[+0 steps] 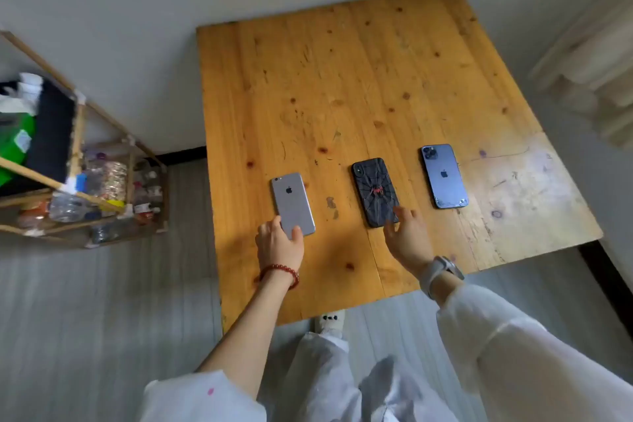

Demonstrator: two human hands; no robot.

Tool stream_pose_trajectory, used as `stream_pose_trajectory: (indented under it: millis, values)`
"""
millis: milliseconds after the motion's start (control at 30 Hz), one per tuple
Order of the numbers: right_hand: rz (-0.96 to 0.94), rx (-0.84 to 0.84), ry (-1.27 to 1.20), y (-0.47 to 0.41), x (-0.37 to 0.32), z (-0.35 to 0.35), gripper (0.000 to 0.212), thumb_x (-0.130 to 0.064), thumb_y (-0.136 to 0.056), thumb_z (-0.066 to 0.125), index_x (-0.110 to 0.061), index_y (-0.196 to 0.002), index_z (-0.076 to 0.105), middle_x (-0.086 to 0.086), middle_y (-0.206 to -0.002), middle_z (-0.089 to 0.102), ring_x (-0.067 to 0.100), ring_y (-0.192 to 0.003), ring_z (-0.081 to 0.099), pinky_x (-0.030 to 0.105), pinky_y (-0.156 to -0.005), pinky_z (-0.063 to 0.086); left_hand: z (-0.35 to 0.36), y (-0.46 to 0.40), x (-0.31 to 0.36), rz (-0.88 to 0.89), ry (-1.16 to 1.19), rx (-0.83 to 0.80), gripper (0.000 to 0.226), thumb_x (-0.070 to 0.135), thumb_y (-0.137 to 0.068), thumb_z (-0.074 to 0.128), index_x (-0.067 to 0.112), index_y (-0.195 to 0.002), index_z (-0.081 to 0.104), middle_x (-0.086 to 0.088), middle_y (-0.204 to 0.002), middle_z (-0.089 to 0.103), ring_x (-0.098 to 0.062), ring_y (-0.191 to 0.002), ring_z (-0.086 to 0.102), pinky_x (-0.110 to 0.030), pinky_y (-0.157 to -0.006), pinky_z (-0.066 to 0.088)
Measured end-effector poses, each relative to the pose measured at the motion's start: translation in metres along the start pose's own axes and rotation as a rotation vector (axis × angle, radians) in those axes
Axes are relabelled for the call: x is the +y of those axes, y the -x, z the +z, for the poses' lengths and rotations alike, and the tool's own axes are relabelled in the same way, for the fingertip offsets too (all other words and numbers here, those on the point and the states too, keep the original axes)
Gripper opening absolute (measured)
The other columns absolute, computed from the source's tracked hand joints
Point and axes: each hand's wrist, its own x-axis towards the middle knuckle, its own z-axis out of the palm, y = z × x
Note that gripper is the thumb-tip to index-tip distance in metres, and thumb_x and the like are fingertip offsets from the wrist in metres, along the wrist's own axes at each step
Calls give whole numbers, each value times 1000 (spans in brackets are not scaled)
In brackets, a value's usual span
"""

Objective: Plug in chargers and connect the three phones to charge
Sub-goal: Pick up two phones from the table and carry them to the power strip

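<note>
Left hand (279, 243) pinches the silver phone (293, 203) by its near end on the surface (342, 79), right hand (407, 236) spread loose, touching the black phone (376, 191), blue phone (444, 175) untouched; no chargers visible, so keep ports facing near.

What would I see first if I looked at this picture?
Three phones lie face down in a row on the wooden table: a silver phone, a black phone with a red spider, and a blue phone. The left hand holds the silver one; the right hand reaches the black one.
</note>
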Motion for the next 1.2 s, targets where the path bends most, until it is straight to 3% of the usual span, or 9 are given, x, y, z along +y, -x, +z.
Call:
stream_pose_trajectory:
  millis: [133,267,500,667,833,1000,1133,1200]
  values:
    - [95,-21,58,-43,-10,4,56,-28,-90,49,-6,-137,28,20,-136,37,36,-125,34,46,-99,36,16,-39,6,-115,-124,-11,79,49,-79,55,4,-137,24,-14,-138,28,-33,-123,30,-46,-95,42]
    - [187,-66,139,-69,-14,19,78,-39,-83,59,-6,-140,16,19,-138,32,38,-127,30,48,-99,34,31,-54,11,-168,-294,60,103,63,-65,63,3,-137,22,-14,-140,24,-32,-121,26,-45,-96,31]
    - [290,-48,227,-84,-21,26,87,-34,-76,69,-3,-138,15,19,-135,31,38,-123,31,49,-94,37,40,-66,30,-123,-236,18,87,36,-66,75,6,-131,28,-15,-138,27,-31,-121,29,-44,-97,37]
    - [324,-46,211,-89,-26,27,74,-29,-73,73,-2,-126,29,19,-126,36,36,-115,34,46,-86,40,46,-69,47,-49,9,-99,78,4,-67,76,12,-127,27,-17,-130,39,-34,-120,42,-47,-95,48]
    - [412,-56,155,-94,-21,24,72,-36,-65,79,-1,-113,38,17,-121,40,33,-112,37,43,-85,38,42,-62,38,-13,98,-236,50,14,-83,61,14,-124,31,-16,-126,50,-32,-108,55,-39,-78,54]
    - [453,-52,94,-91,-25,26,79,-37,-61,82,-1,-114,36,16,-121,38,32,-111,36,43,-87,37,37,-55,35,-8,174,-199,41,12,-88,54,10,-123,33,-17,-126,49,-28,-103,54,-28,-70,51]
    - [444,-48,41,-87,-30,26,71,-32,-64,80,-4,-112,34,17,-119,41,34,-109,39,46,-86,41,32,-50,35,-59,219,-178,40,9,-88,51,9,-124,32,-19,-129,44,-33,-114,51,-37,-80,53]
    - [376,-30,-36,-81,-31,27,59,-23,-72,75,-7,-111,34,18,-115,41,36,-96,48,46,-76,47,30,-48,35,-54,211,-166,39,8,-89,50,8,-124,31,-19,-128,44,-31,-112,51,-36,-79,52]
